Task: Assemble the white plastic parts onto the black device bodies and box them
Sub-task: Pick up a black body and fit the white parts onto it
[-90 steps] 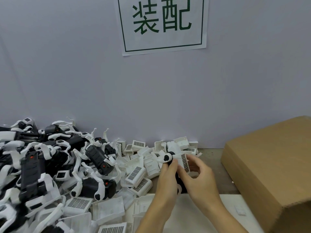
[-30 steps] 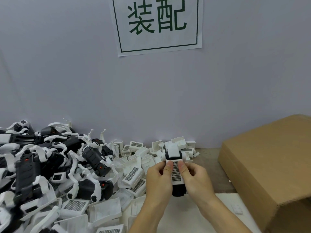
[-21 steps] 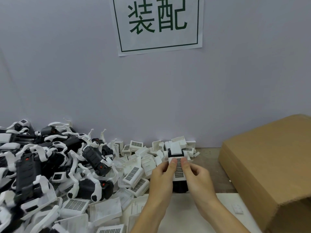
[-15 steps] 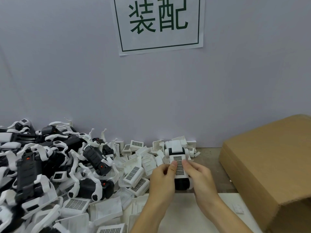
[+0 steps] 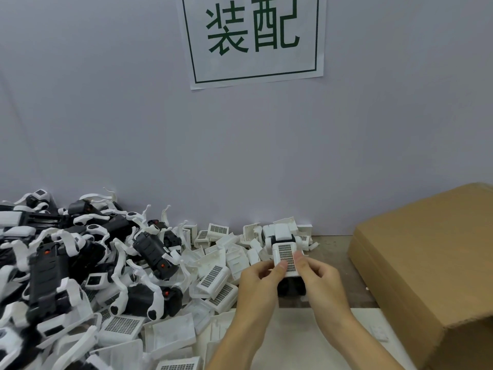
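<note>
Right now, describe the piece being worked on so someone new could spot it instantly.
Start at the cardboard box on the right and look just left of it, in front of the wall. Both hands, left and right, hold one black body with a white grille cover on top. It is the only piece lifted off the pile.

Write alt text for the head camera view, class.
Both hands, left hand and right hand, press a white plastic grille cover onto a black plastic device body, between a heap of loose parts and a brown cardboard box.
</note>
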The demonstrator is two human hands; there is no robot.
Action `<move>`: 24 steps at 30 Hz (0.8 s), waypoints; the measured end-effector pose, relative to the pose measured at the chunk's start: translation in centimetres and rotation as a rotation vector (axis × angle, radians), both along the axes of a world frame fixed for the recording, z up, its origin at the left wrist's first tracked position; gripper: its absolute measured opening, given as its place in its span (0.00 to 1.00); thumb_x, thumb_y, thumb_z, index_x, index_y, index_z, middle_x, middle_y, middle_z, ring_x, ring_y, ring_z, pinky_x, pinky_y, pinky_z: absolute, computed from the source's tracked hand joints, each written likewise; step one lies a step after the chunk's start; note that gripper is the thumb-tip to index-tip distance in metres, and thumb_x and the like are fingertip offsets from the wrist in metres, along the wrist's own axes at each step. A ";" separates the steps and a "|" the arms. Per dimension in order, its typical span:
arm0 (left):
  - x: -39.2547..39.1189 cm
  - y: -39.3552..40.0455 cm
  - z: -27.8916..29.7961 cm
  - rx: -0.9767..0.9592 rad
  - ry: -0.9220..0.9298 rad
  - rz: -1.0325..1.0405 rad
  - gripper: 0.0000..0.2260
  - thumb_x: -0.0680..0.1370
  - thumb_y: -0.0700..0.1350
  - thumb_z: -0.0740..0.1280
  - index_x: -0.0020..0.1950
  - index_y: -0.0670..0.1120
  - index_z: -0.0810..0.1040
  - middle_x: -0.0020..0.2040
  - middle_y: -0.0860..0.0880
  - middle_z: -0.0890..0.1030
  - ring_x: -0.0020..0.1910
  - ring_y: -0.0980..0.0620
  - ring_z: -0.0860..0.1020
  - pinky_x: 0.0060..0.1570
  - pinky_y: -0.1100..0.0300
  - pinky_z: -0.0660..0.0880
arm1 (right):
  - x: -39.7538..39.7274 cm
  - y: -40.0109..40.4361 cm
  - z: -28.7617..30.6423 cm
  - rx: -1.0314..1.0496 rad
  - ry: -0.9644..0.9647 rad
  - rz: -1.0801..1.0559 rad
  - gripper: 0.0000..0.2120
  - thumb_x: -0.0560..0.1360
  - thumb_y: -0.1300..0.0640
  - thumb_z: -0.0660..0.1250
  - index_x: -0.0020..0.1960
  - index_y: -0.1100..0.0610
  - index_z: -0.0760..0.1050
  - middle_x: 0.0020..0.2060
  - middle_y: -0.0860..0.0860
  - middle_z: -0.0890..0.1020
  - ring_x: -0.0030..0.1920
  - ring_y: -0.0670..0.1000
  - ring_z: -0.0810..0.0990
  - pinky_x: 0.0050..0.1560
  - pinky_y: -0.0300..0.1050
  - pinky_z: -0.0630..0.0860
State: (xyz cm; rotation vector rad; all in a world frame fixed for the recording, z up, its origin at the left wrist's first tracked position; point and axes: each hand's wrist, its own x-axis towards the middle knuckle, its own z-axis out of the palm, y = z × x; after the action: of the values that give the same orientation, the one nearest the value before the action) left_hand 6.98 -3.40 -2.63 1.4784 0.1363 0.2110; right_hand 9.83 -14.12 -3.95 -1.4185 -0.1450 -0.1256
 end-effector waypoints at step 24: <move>0.4 0.4 0.4 -0.295 0.001 0.096 0.17 0.82 0.54 0.65 0.48 0.42 0.86 0.44 0.42 0.87 0.39 0.47 0.85 0.35 0.56 0.80 | -0.8 0.5 0.1 -0.358 -0.237 -0.151 0.16 0.75 0.52 0.73 0.61 0.49 0.75 0.49 0.42 0.83 0.48 0.39 0.82 0.46 0.29 0.76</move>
State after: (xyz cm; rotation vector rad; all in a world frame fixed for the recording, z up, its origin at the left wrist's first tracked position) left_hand 7.34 -3.03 -2.20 1.1800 0.2291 0.2566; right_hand 9.02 -13.58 -3.80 -1.7692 -0.2657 -0.4092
